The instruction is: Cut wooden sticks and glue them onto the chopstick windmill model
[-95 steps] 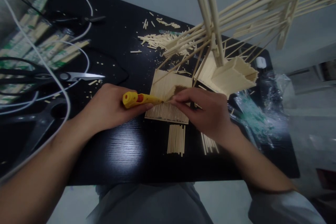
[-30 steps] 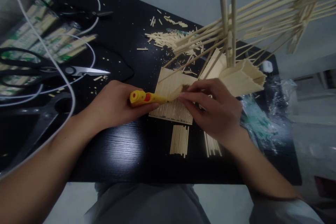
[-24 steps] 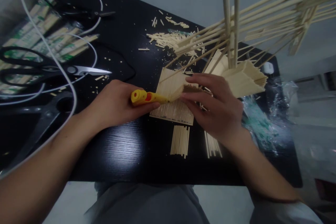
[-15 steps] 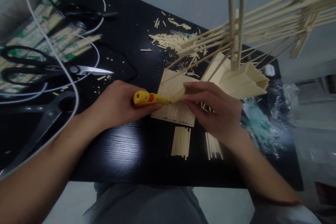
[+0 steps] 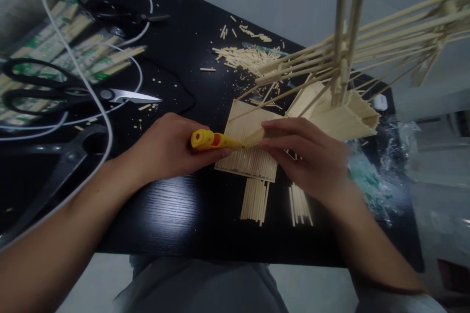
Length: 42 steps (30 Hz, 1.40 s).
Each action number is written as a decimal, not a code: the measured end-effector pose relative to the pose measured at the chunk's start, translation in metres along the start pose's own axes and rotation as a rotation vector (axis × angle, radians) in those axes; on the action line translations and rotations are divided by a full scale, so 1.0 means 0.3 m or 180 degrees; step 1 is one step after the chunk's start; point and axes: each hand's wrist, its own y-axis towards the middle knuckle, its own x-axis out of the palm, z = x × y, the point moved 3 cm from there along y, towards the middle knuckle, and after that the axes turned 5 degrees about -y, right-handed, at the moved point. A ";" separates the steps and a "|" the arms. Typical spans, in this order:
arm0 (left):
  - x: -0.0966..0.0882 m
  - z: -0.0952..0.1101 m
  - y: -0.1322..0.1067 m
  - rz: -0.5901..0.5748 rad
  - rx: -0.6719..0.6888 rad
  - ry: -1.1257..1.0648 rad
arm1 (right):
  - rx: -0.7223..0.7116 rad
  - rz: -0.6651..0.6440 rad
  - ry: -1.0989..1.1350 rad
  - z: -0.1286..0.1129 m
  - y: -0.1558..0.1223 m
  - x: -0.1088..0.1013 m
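My left hand [image 5: 172, 144] is closed around a yellow hot glue gun [image 5: 205, 139], its narrow tip pointing right. At that tip, my right hand [image 5: 306, 156] pinches a small panel of thin wooden sticks [image 5: 254, 138]; the fingers hide part of it. Under both lies a larger flat panel of sticks [image 5: 249, 166] joined side by side. A bundle of loose sticks [image 5: 254, 203] pokes out below its near edge, and another group of sticks [image 5: 300, 205] lies below my right hand.
A tall stick framework [image 5: 341, 73] rises at the right beside angled wooden panels [image 5: 341, 117]. Behind are short stick offcuts [image 5: 249, 58]. Black-handled scissors [image 5: 106, 95], a white cable [image 5: 79, 73] and wrapped stick packs [image 5: 73, 24] lie left; crumpled plastic wrap [image 5: 370, 186] is at right.
The whole view has shifted slightly, with the table's things sitting a little further right. Both hands keep their holds, the glue gun's tip still at the small panel.
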 end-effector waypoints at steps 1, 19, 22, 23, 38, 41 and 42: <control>-0.001 0.000 0.000 0.0010 0.0002 -0.0005 | -0.0016 0.0004 -0.0013 0.001 -0.002 0.002; 0.013 -0.020 0.009 -0.0118 -0.0199 -0.0127 | -0.0087 0.0050 -0.0256 -0.004 -0.002 0.001; 0.012 -0.023 0.009 -0.0113 -0.0268 -0.0133 | -0.0119 0.0077 -0.0266 -0.004 -0.001 0.001; 0.011 -0.023 0.009 -0.0107 -0.0289 -0.0147 | -0.0132 0.0083 -0.0262 -0.004 -0.001 0.001; 0.008 -0.030 0.005 0.0203 -0.0368 -0.0343 | -0.0112 0.0083 -0.0234 -0.007 0.000 0.003; 0.005 -0.028 0.004 0.0323 -0.0384 -0.0419 | -0.0086 0.0102 -0.0201 -0.007 0.002 0.003; 0.004 -0.026 0.003 0.0344 -0.0375 -0.0446 | -0.0072 0.0111 -0.0194 -0.007 0.002 0.002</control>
